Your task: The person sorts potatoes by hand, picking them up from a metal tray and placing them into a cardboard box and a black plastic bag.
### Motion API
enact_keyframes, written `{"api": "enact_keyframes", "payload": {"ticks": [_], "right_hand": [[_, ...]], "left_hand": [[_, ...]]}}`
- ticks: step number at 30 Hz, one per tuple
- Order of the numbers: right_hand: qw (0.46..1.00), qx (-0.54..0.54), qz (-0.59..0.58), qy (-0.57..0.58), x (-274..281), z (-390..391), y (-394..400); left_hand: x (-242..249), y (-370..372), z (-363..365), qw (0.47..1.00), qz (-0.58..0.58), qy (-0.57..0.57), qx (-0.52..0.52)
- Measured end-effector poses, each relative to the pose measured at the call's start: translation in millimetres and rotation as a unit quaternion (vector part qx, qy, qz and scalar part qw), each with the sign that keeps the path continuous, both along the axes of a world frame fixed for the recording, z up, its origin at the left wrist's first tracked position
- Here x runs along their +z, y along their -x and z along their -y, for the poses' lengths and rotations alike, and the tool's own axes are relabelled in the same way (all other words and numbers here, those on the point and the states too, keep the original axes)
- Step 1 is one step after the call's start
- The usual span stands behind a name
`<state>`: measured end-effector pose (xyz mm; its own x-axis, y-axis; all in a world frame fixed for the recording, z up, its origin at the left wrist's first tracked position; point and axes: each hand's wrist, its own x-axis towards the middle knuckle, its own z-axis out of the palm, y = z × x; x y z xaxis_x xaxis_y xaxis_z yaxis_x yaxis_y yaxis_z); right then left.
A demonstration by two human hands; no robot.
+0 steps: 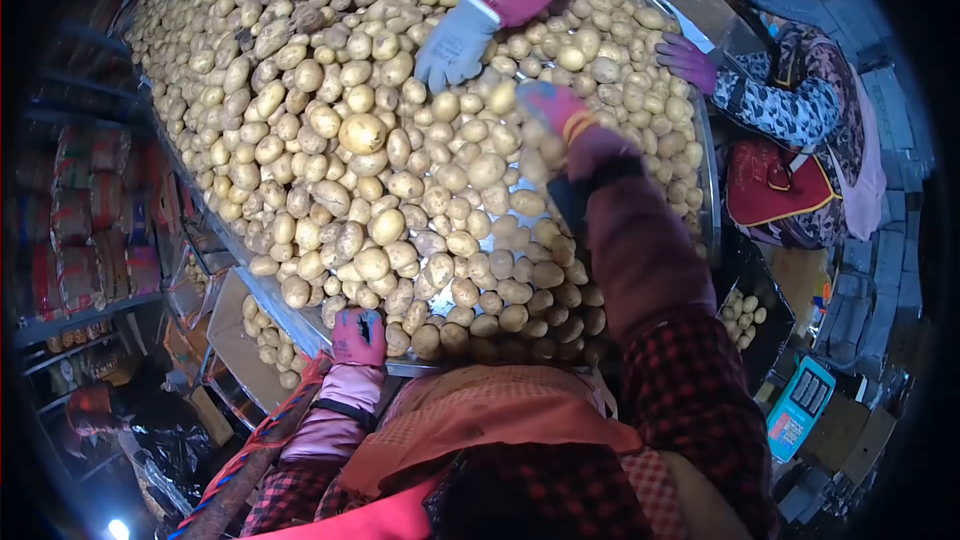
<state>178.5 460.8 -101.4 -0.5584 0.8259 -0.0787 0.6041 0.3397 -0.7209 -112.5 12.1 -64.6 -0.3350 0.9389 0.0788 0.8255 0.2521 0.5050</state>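
A thick layer of pale yellow potatoes (362, 135) covers the metal-edged sorting table (270, 295). My left hand (358, 337), in a pink glove with a dark patch, rests at the near rim beside the closest potatoes. Its fingers are curled, and what they hold, if anything, is hidden. Reaching far across the pile, my right hand (552, 108) wears a pink and blue glove. Motion smears its fingers, and blurred potatoes lie just below it. Between the nearer potatoes, patches of shiny wet table surface show through.
Across the pile, another person's grey-gloved hand (455, 45) touches potatoes. A purple-gloved hand (688, 62) of a person at right lies on the far rim. Boxes of potatoes (742, 318) flank the table. A blue-green scale (801, 408) stands low right; filled sacks (90, 210) stand left.
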Motion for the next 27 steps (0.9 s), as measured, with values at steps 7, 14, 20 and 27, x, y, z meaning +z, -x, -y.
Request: {"api": "enact_keyframes", "payload": {"ticks": [7,14,20,27], "right_hand": [[0.998,-0.018,-0.05,0.027,71,162,68],[0.975,0.079,-0.051,-0.201,76,248,85],[0.985,-0.121,0.013,-0.12,42,145,-32],[0.918,-0.135,0.362,-0.089,51,64,-43]], "left_hand": [[0,2,-4,1.0,-0.016,0.006,-0.014],[1,0,-2,1.0,-0.027,0.01,-0.008],[2,0,-2,1.0,-0.009,0.012,0.0],[-3,3,-1,1.0,-0.015,0.016,-0.001]]}}
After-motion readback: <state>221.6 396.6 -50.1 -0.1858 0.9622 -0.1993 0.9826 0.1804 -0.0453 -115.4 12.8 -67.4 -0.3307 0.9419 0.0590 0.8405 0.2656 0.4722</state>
